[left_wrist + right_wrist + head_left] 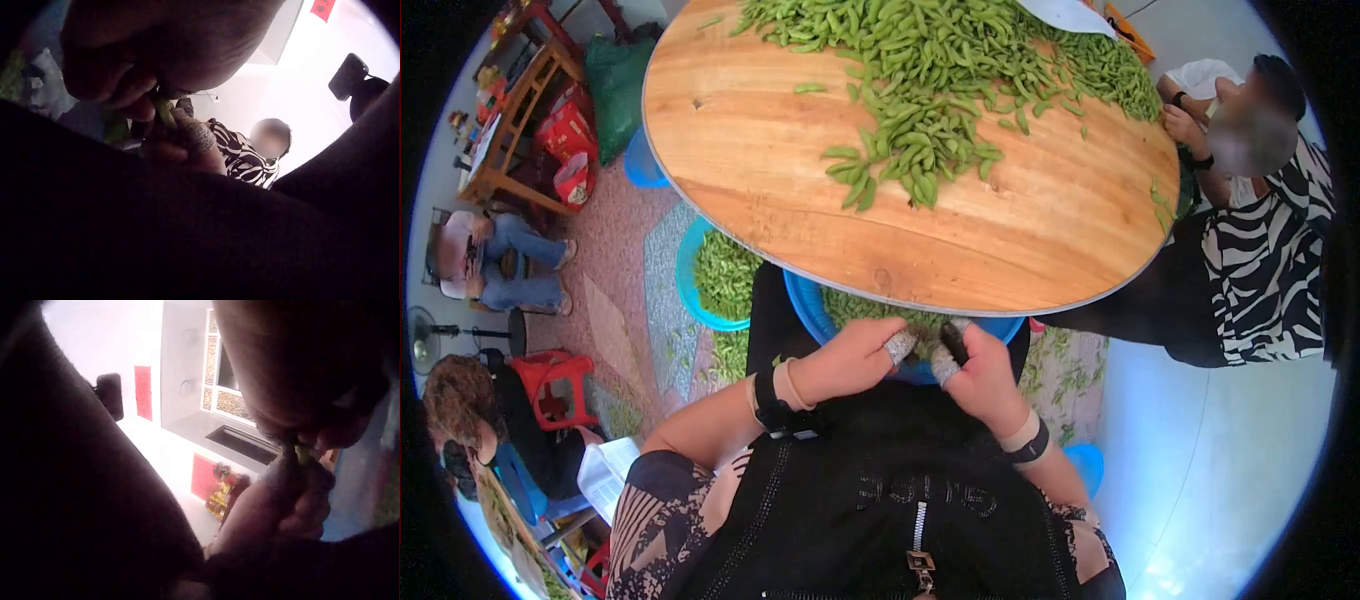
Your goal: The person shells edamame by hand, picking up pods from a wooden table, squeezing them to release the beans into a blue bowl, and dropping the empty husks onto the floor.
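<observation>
Both hands meet over a blue basin of green beans or pods, partly under the table edge. My left hand has its thumb wrapped in a silvery covering and pinches a green soybean pod. Opposite it, my right hand, thumb wrapped likewise, pinches at the same pod, seen in the right wrist view between the fingertips. A short dark piece shows along the right index finger; its kind cannot be told. Both wrist views are dark, and the fingers hide much of the pod.
A round wooden table carries a large heap of soybean pods. Left of the basin stands a turquoise tub of pods. Pods litter the floor. A person in a zebra-patterned top sits at the right; others sit left, near a red stool.
</observation>
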The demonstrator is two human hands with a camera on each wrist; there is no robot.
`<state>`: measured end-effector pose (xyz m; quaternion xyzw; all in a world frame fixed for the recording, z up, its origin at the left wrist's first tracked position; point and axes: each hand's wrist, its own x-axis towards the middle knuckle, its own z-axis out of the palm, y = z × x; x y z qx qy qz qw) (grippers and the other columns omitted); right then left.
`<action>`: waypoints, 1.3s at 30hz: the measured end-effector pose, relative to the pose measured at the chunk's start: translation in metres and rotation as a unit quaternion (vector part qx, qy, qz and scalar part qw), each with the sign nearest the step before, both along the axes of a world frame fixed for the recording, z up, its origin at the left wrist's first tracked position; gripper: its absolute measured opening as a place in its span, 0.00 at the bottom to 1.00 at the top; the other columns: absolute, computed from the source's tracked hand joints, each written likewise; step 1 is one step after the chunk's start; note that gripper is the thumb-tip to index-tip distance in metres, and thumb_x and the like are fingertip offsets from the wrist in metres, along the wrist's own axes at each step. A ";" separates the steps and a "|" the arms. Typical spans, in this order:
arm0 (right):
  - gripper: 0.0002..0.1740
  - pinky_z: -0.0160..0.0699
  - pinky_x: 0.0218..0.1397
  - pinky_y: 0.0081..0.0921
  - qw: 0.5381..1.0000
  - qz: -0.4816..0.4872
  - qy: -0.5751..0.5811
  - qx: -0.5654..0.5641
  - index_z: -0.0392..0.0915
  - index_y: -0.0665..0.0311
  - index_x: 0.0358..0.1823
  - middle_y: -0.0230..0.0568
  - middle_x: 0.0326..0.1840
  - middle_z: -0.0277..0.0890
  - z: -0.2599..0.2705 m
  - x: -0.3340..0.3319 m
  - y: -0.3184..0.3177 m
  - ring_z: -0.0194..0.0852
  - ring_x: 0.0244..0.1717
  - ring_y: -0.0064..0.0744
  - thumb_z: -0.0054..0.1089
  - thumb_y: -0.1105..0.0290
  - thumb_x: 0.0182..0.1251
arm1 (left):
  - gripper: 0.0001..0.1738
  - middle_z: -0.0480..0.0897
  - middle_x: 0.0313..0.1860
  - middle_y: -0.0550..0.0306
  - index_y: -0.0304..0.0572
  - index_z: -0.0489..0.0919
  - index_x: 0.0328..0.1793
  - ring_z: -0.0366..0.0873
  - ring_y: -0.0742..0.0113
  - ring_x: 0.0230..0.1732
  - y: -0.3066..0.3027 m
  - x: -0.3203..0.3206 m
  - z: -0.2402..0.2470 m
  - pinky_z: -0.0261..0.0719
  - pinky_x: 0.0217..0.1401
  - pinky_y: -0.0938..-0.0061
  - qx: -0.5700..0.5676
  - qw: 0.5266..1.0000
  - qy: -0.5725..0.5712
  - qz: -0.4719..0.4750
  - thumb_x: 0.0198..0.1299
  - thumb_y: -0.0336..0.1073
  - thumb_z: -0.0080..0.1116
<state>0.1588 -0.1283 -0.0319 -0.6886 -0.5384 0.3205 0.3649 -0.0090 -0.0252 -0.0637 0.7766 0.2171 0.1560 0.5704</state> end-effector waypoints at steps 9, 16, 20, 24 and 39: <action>0.14 0.77 0.40 0.30 0.999 -0.008 0.040 -0.010 0.74 0.70 0.41 0.56 0.35 0.78 0.002 0.000 0.004 0.81 0.36 0.47 0.64 0.71 0.54 | 0.08 0.78 0.24 0.51 0.36 0.76 0.38 0.77 0.64 0.28 0.005 0.008 0.012 0.73 0.33 0.72 -0.169 0.983 0.069 0.008 0.62 0.31 0.47; 0.14 0.73 0.33 0.37 0.999 0.000 -0.032 -0.002 0.72 0.71 0.30 0.56 0.26 0.71 -0.013 0.004 0.001 0.73 0.29 0.55 0.64 0.69 0.48 | 0.08 0.79 0.30 0.39 0.36 0.76 0.35 0.77 0.38 0.34 0.001 0.010 0.009 0.75 0.38 0.54 0.134 0.988 0.076 0.031 0.58 0.35 0.53; 0.13 0.73 0.32 0.32 0.998 -0.001 0.064 -0.001 0.75 0.70 0.37 0.46 0.26 0.75 -0.013 0.002 0.000 0.73 0.26 0.39 0.63 0.70 0.53 | 0.11 0.79 0.35 0.38 0.36 0.75 0.39 0.77 0.39 0.39 0.006 0.012 0.000 0.75 0.40 0.54 0.092 0.995 0.023 -0.009 0.61 0.38 0.53; 0.13 0.70 0.28 0.20 0.962 -0.005 0.248 -0.112 0.76 0.67 0.46 0.28 0.28 0.76 0.000 0.005 0.000 0.69 0.25 0.17 0.62 0.70 0.61 | 0.12 0.80 0.36 0.40 0.36 0.75 0.41 0.77 0.39 0.40 0.007 0.015 -0.009 0.76 0.42 0.59 0.050 0.998 -0.025 -0.023 0.64 0.39 0.51; 0.12 0.75 0.40 0.27 0.997 -0.004 -0.075 -0.010 0.76 0.71 0.41 0.51 0.33 0.80 -0.021 0.010 -0.001 0.78 0.33 0.29 0.59 0.69 0.61 | 0.15 0.80 0.38 0.42 0.37 0.77 0.46 0.79 0.45 0.40 0.015 0.007 -0.016 0.77 0.44 0.62 0.280 0.958 -0.023 0.057 0.51 0.31 0.59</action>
